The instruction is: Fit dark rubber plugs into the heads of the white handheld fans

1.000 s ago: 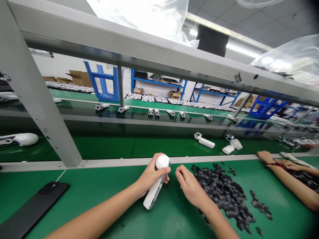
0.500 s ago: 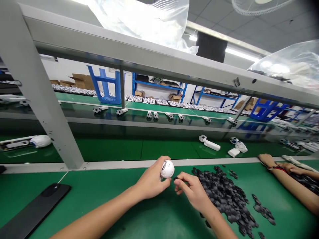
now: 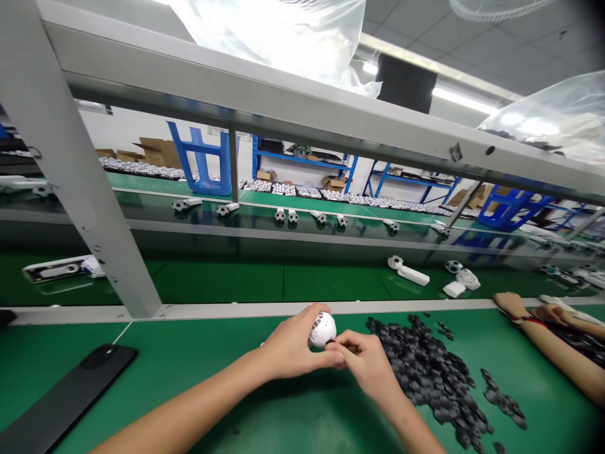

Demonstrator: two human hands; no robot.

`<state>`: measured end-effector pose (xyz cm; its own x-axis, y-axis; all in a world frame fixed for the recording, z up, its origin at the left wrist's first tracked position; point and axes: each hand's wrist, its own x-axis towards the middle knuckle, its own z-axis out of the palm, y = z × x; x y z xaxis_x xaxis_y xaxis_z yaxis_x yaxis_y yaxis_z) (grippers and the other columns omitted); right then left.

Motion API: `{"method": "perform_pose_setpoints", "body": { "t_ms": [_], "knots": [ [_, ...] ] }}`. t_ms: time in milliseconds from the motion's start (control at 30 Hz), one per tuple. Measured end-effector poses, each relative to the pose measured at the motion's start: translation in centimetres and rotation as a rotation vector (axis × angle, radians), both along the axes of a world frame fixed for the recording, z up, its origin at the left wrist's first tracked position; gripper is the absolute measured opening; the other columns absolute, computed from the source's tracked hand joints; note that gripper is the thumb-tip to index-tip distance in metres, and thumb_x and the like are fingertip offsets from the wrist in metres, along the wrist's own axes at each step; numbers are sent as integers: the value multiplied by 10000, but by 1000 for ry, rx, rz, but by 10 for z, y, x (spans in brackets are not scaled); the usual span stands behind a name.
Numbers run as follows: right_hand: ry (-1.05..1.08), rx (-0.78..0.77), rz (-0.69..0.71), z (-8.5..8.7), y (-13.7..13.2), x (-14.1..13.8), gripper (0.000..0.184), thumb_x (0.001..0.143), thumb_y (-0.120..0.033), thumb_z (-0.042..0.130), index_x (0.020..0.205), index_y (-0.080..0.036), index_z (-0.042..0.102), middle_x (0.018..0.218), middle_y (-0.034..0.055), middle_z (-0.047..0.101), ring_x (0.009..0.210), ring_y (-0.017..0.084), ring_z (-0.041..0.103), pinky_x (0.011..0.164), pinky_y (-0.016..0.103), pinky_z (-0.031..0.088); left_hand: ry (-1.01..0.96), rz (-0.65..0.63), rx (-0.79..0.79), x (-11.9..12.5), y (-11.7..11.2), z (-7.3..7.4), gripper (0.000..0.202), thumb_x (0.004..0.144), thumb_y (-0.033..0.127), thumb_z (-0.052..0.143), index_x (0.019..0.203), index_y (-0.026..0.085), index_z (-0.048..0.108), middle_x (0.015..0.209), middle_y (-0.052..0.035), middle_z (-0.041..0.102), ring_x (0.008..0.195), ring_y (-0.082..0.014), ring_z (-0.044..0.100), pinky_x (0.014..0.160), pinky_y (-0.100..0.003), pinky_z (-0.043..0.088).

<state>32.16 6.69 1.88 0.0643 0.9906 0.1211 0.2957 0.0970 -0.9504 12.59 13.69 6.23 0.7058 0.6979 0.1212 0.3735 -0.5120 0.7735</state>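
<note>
My left hand (image 3: 295,347) grips a white plastic ball (image 3: 322,330) with slotted vents, which shows between my fingers. Any handle on the ball is hidden from view. My right hand (image 3: 363,366) pinches a small black piece (image 3: 330,341) and presses it against the lower side of the ball. Just right of my right hand lies a heap of similar black pieces (image 3: 428,372) on the green conveyor belt (image 3: 227,403).
A black phone (image 3: 66,403) lies on the belt at the left. At the right, a co-worker's forearms (image 3: 558,334) rest over more black pieces. A grey metal frame (image 3: 85,208) stands ahead, and white ball-and-handle units (image 3: 409,271) sit on the belt beyond.
The white handle below my left hand has gone from sight as the ball turned. My right hand has picked up a black piece and brought it against the ball.
</note>
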Motion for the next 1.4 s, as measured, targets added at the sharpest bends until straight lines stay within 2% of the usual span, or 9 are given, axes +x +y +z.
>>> {"method": "perform_pose_setpoints", "body": {
  "t_ms": [300,467,600,700,833,967,1167,1300,1400],
  "knots": [
    [-99,-35,-53,1,-1,-3,215,843,-356,764,708,-189,762,598,14,695,588,185,627,541,259,446,45,3,84,0,2,-10,591,817,620,724,1260,268,555,1124,-58,694,867,-247,652,677,-295,447],
    [-255,96,-6,13,-2,-1,227,903,-354,710,729,-208,720,707,8,716,680,181,623,606,263,446,23,-27,89,0,5,-12,548,869,598,684,1276,256,548,1090,-60,695,867,-240,646,696,-297,454],
    [-297,111,127,37,-6,24,306,1036,-374,517,940,-222,764,874,29,757,787,188,676,709,276,512,-37,-53,3,1,13,-9,444,922,502,652,1267,247,538,1043,-39,687,833,-198,628,719,-289,466],
    [-369,102,-28,48,-7,57,343,1050,-425,489,1046,-228,769,857,36,754,763,198,678,680,285,510,-53,-14,-57,0,17,-6,419,952,514,611,1264,242,545,994,-33,682,777,-178,612,686,-279,461],
    [-564,-32,-45,42,-8,93,267,999,-407,574,1031,-250,787,839,27,779,700,207,674,634,295,473,-71,-2,-85,-2,17,-4,420,964,539,590,1250,235,541,907,-18,673,720,-166,619,650,-273,461],
    [-530,-93,12,34,-9,107,205,943,-383,656,999,-255,807,782,13,778,662,199,671,603,284,457,-81,-5,-84,-3,15,-3,399,972,519,585,1243,229,539,884,-11,662,691,-161,632,640,-271,475],
    [-378,131,-365,45,-10,140,323,920,-509,666,849,-213,774,769,30,752,686,192,647,665,293,478,-133,-13,-13,-4,4,1,387,985,481,574,1275,236,499,967,-40,689,751,-183,674,680,-294,535],
    [-279,333,-839,40,-32,184,667,1018,-699,284,1089,-169,683,844,71,707,713,187,631,684,301,496,-189,-63,248,0,-10,-13,494,949,395,661,1378,283,443,1390,-127,601,1206,-292,642,965,-441,562],
    [-271,355,-1080,15,-66,209,770,996,-752,151,1035,-162,646,847,89,684,748,208,643,700,324,510,-210,-137,406,4,-20,-32,604,952,324,667,1479,286,377,1489,-143,553,1375,-316,549,1123,-531,483]
  ]
}}
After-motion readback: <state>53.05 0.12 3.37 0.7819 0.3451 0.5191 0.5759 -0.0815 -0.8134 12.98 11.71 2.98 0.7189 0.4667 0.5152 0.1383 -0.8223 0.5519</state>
